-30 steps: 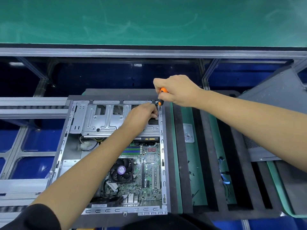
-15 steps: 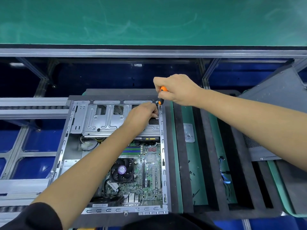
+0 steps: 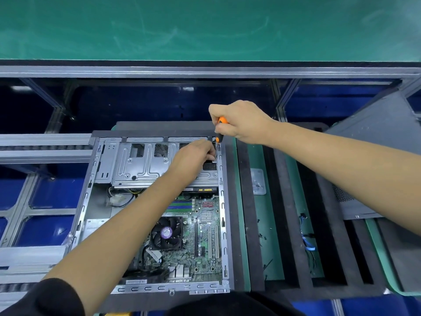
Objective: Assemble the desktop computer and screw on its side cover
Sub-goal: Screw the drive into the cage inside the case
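Green-matted worktop (image 3: pixel 268 224) carrying an open grey metal computer case (image 3: pixel 157 215); right hand (image 3: pixel 241 122) grips an orange-handled screwdriver (image 3: pixel 219 135) upright at its far-right corner, left hand's (image 3: pixel 193 158) fingers curled beside the tip.

Side cover (image 3: pixel 373 160) right of open case (image 3: pixel 222 224), tray (image 3: pixel 241 201) between.

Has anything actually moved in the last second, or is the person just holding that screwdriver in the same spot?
Nothing has visibly moved. The right hand still grips the orange-handled screwdriver, tip down at the far right corner of the open computer case. The left hand still rests on the metal drive cage beside the tip. The grey side cover still lies off to the right.
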Demonstrator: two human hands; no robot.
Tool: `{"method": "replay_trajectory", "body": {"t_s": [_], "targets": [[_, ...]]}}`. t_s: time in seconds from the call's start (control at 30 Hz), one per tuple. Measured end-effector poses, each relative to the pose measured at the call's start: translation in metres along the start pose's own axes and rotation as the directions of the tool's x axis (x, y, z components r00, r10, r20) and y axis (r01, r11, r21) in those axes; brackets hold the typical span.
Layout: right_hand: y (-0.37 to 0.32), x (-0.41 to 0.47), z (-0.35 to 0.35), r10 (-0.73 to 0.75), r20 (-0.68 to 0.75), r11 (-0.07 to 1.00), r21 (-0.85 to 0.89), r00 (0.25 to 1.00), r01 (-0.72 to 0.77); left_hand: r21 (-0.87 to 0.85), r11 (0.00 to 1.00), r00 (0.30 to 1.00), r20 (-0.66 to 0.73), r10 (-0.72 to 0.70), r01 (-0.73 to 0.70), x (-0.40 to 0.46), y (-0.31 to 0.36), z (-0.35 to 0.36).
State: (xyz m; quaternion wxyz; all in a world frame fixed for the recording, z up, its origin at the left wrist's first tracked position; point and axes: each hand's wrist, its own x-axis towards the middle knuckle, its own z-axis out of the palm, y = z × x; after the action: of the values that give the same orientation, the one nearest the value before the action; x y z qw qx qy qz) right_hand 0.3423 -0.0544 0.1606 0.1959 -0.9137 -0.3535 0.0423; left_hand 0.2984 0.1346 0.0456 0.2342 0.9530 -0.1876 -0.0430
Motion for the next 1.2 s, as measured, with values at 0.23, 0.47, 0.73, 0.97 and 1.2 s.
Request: {"method": "replay_trajectory", "body": {"t_s": [0.23, 0.47, 0.73, 0.97, 1.2], "targets": [[0.000, -0.002, -0.002, 0.001, 0.003, 1.000, -0.018, 1.000, -0.001, 0.027, 0.999, 1.000, -0.009, 0.026, -0.026, -0.001, 0.001, 0.000], [-0.003, 0.000, -0.005, -0.021, 0.035, 0.997, -0.074, 0.999, 0.024, 0.080, 0.993, 0.993, -0.071, 0.096, -0.091, -0.004, 0.001, 0.001], [-0.008, 0.004, -0.025, -0.010, 0.197, 0.990, -0.133, 0.980, 0.037, -0.095, 0.990, 0.992, 0.083, -0.096, 0.104, 0.000, 0.011, -0.011], [-0.015, 0.012, -0.029, 0.071, 0.190, 0.961, -0.278, 0.979, -0.016, -0.681, 0.705, 0.962, 0.001, -0.272, 0.200, -0.011, 0.007, -0.014], [-0.024, 0.017, -0.029, 0.097, 0.182, 0.877, -0.481, 0.979, 0.003, -0.587, 0.806, 0.997, 0.057, -0.059, 0.081, -0.019, 0.002, -0.011]]}}
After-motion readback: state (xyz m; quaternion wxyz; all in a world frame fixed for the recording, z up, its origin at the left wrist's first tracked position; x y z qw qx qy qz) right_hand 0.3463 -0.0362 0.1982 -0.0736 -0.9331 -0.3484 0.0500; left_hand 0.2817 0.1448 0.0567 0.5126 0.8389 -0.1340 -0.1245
